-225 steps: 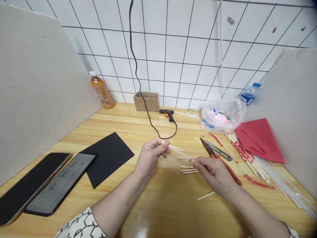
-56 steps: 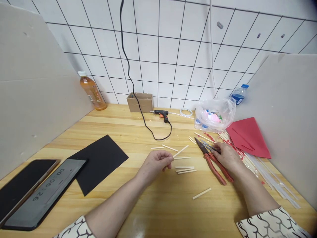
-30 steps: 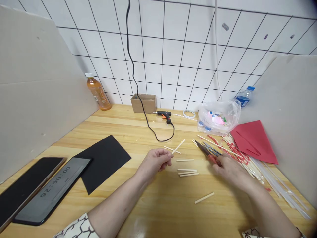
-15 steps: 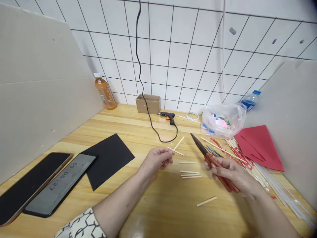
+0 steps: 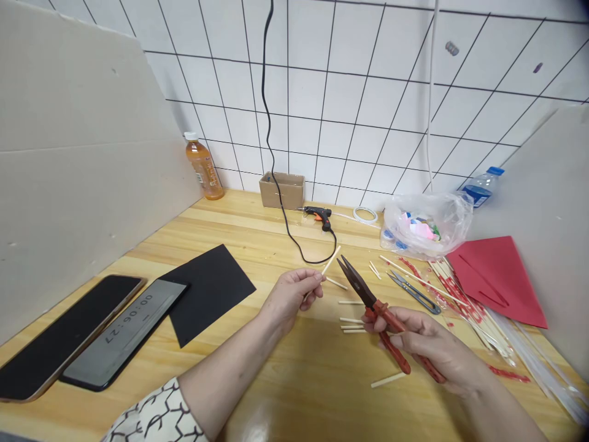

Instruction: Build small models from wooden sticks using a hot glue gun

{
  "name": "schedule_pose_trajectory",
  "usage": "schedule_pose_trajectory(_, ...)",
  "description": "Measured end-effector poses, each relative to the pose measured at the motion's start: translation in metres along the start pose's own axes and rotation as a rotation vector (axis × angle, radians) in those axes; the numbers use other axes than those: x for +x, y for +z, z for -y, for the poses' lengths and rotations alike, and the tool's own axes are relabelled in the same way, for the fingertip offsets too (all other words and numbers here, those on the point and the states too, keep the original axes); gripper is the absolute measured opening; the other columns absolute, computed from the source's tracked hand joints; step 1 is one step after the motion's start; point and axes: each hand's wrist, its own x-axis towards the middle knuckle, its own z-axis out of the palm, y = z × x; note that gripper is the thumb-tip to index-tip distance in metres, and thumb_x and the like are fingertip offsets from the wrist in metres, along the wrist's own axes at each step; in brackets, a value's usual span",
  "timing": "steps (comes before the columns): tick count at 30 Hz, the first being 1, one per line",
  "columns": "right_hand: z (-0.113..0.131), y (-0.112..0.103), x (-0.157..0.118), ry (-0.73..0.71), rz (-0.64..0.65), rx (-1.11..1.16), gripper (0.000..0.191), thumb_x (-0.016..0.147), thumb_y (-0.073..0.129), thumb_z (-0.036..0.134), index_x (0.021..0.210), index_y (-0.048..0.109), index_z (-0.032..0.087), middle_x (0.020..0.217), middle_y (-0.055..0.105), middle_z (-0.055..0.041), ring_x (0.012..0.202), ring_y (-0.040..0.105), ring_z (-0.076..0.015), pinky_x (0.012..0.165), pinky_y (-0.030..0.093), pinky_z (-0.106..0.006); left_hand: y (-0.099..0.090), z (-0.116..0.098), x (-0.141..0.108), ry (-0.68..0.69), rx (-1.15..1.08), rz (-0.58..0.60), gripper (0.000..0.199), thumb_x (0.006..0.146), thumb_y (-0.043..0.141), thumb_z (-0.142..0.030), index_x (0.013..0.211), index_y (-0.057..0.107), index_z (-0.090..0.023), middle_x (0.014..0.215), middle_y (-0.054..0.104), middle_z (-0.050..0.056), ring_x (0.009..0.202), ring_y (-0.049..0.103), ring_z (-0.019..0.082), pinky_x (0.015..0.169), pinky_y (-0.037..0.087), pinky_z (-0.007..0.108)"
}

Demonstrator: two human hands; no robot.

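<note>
Our right hand [image 5: 427, 337] grips the red-handled shears [image 5: 372, 300] by the handles, presumably keeping the blades clear. Farther off, above the table [image 5: 276, 393], our left hand [image 5: 293, 291] pinches a short wooden stick [image 5: 331, 260] near one end, likely so the rest juts free.

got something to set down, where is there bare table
Bare wood lies between the black sheet and the black cord, and between the left forearm and the frontmost loose stick. It's crowded right of the pliers: snips, bundled sticks, red sheet.
</note>
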Motion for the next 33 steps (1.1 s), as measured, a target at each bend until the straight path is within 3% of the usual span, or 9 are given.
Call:
schedule_pose_trajectory(3,-0.004,0.002,-0.001,0.033,-0.023,-0.106,0.020,0.070,0.061,0.030,0.087,0.065,0.020,0.103,0.063,-0.0063,0.065,0.054,-0.0135,0.050,0.042,-0.023,-0.001,0.001,0.001,0.022,-0.012,0.015,0.026,0.062,0.068,-0.035,0.070,0.059,-0.011,0.051,0.054,-0.002,0.038,0.036,0.003,0.038,0.019,0.018)
schedule_pose_trajectory(6,-0.007,0.002,-0.003,0.015,-0.038,-0.212,0.026,0.072,0.061,0.027,0.096,0.064,0.020,0.105,0.063,-0.0062,0.089,0.058,-0.0200,0.072,0.046,-0.029,-0.001,0.003,0.001,0.035,-0.008,0.048,0.025,0.063,0.068,-0.034,0.068,0.059,-0.011,0.052,0.056,-0.001,0.038,0.040,0.004,0.038,0.024,0.018)
schedule_pose_trajectory(8,-0.009,0.003,-0.004,-0.015,-0.036,-0.235,0.030,0.073,0.062,0.026,0.102,0.063,0.020,0.115,0.060,-0.0076,0.108,0.051,-0.0245,0.089,0.040,-0.034,0.000,0.004,0.000,0.030,0.003,0.057,0.025,0.063,0.068,-0.034,0.068,0.058,-0.012,0.053,0.058,0.000,0.039,0.043,0.005,0.038,0.028,0.018)
schedule_pose_trajectory(13,-0.010,0.006,-0.004,-0.020,-0.001,-0.210,0.035,0.074,0.061,0.026,0.109,0.061,0.021,0.130,0.050,-0.0075,0.116,0.046,-0.0260,0.095,0.034,-0.037,0.004,0.002,-0.005,0.017,0.049,0.073,0.023,0.064,0.066,-0.033,0.065,0.055,-0.012,0.053,0.060,0.001,0.040,0.047,0.006,0.038,0.033,0.017)
schedule_pose_trajectory(16,-0.009,0.007,-0.003,0.009,-0.008,-0.193,0.033,0.072,0.062,0.025,0.105,0.062,0.022,0.119,0.057,-0.0057,0.108,0.051,-0.0229,0.089,0.039,-0.033,0.007,0.001,-0.008,-0.017,0.069,0.107,0.022,0.066,0.064,-0.032,0.064,0.053,-0.013,0.051,0.060,0.001,0.038,0.048,0.007,0.037,0.033,0.017)
schedule_pose_trajectory(18,-0.008,0.008,-0.002,0.053,-0.011,-0.158,0.030,0.070,0.063,0.026,0.099,0.064,0.020,0.102,0.063,-0.0056,0.090,0.056,-0.0195,0.071,0.045,-0.028,0.008,0.000,-0.011,-0.048,0.072,0.143,0.021,0.066,0.063,-0.031,0.063,0.051,-0.013,0.050,0.061,0.001,0.038,0.049,0.007,0.036,0.033,0.016)
schedule_pose_trajectory(21,-0.008,0.007,-0.003,0.084,0.036,-0.062,0.025,0.068,0.062,0.027,0.090,0.064,0.018,0.088,0.062,-0.0056,0.065,0.051,-0.0133,0.050,0.038,-0.023,0.009,-0.004,-0.014,-0.080,0.068,0.196,0.019,0.066,0.061,-0.029,0.062,0.051,-0.014,0.049,0.061,0.001,0.037,0.050,0.008,0.034,0.033,0.016)
schedule_pose_trajectory(26,-0.007,0.006,-0.003,0.079,0.104,-0.002,0.021,0.068,0.061,0.026,0.088,0.064,0.018,0.096,0.060,-0.0064,0.066,0.048,-0.0126,0.053,0.037,-0.025,0.010,-0.007,-0.017,-0.099,0.094,0.243,0.015,0.066,0.057,-0.026,0.060,0.050,-0.014,0.045,0.059,0.000,0.035,0.049,0.008,0.033,0.033,0.016)
schedule_pose_trajectory(33,-0.005,0.009,-0.004,0.084,0.051,-0.063,0.022,0.065,0.064,0.029,0.085,0.065,0.018,0.095,0.061,-0.0081,0.069,0.050,-0.0158,0.054,0.038,-0.027,0.010,-0.003,-0.015,-0.095,0.088,0.288,0.015,0.067,0.056,-0.026,0.060,0.050,-0.015,0.042,0.056,-0.002,0.032,0.043,0.006,0.034,0.031,0.017)
